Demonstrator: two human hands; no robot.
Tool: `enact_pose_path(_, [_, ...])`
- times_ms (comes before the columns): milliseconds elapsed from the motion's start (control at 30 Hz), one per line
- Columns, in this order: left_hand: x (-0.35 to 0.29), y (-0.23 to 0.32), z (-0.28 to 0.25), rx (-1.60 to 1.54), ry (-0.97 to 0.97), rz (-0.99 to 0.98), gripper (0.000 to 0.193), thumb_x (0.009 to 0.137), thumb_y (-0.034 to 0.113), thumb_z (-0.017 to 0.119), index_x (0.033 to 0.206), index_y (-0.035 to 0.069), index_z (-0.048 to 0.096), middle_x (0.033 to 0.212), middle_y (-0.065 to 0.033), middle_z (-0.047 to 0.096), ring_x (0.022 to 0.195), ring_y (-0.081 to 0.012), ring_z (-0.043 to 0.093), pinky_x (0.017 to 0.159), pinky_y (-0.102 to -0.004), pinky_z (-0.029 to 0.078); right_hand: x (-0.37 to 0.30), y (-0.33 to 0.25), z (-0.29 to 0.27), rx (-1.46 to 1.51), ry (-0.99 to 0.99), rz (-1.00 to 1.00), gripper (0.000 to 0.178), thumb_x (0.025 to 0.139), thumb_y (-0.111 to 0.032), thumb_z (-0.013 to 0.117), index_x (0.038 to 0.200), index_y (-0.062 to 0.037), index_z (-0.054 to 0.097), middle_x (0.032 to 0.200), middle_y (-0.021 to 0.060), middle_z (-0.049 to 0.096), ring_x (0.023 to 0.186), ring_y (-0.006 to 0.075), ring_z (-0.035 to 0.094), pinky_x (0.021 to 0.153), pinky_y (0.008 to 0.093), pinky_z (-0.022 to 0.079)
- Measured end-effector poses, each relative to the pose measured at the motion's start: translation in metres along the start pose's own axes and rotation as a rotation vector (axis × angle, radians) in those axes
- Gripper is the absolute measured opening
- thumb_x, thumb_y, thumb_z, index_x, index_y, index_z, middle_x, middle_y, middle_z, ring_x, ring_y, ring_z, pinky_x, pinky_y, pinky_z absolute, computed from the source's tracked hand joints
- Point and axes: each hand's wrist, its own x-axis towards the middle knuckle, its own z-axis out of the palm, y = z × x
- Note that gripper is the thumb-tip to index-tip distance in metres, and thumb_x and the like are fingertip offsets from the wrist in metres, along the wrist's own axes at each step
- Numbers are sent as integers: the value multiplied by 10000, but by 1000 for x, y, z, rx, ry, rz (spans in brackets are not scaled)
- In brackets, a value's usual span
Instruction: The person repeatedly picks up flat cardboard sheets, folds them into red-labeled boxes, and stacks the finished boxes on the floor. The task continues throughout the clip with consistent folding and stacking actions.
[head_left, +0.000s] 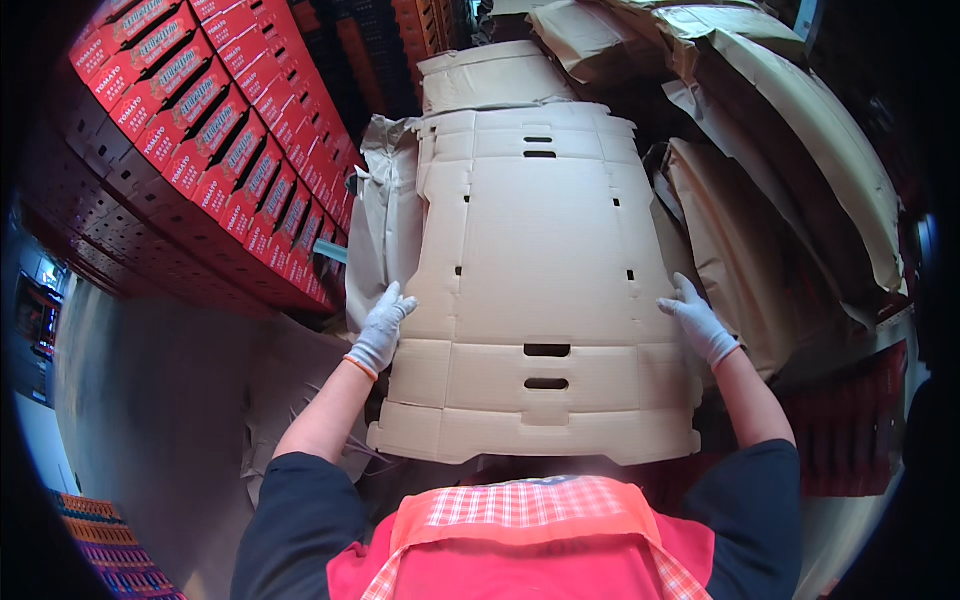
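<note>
A flat, die-cut sheet of brown cardboard (pixel 545 230) lies lengthwise in front of me, with creased ends, oval hand slots and small square holes. My left hand (pixel 383 328), in a white knit glove with an orange cuff, is at the sheet's left edge, its fingers stretched forward. At the opposite edge is my right hand (pixel 700 325), gloved alike, with thumb and fingers apart and the thumb over the cardboard. Both hands look open. Whether any fingers reach under the sheet is hidden. What lies directly beneath the sheet is also mostly covered.
Red printed cartons (pixel 215 150) are stacked high on the left. Large brown paper-wrapped bundles (pixel 735 240) lean at the right, and another wrapped bundle (pixel 495 75) lies beyond the sheet. Crumpled brown paper (pixel 385 215) hangs along the left side. Orange and purple crates (pixel 115 550) stand at lower left.
</note>
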Motion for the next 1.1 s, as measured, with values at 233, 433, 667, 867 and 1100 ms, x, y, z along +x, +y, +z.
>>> enact_pose_path(233, [7,-16,43,686,156,-32,977,867,500,658,1567,54,142,1573,-303,201,1480,-380,192,1190,-440,195,6,9,13,-287,118,36,919,806,-358,751,1505,20,291,1499,258,400,1391,330,401,1124,362,332])
enact_pose_path(433, [11,-23,2,127,223,-134,975,869,463,676,1557,14,152,1552,-252,294,1449,-296,280,1152,-403,275,-17,30,-8,-36,150,160,919,836,-358,734,1507,52,258,1504,253,389,1379,305,416,1130,355,325])
enact_pose_path(667, [-5,-27,43,303,50,-151,1052,833,601,654,1518,-64,213,1569,-240,279,1477,-319,237,1195,-369,198,-19,6,45,401,-64,5,774,835,-242,757,1461,11,379,1486,241,423,1284,310,519,1020,356,454])
enact_pose_path(867, [-13,-8,40,819,454,9,1089,827,697,582,1538,-23,180,1574,-264,248,1472,-369,241,1192,-422,222,16,-2,-14,-428,391,-159,711,863,-346,707,1403,33,444,1409,261,498,1287,353,508,1068,392,406])
enact_pose_path(1100, [-9,-50,53,598,448,-240,984,856,711,535,1465,-45,373,1508,-226,406,1417,-341,364,1163,-395,258,18,41,0,-371,163,-37,898,848,-447,714,1484,45,314,1453,278,443,1341,343,452,1104,369,354])
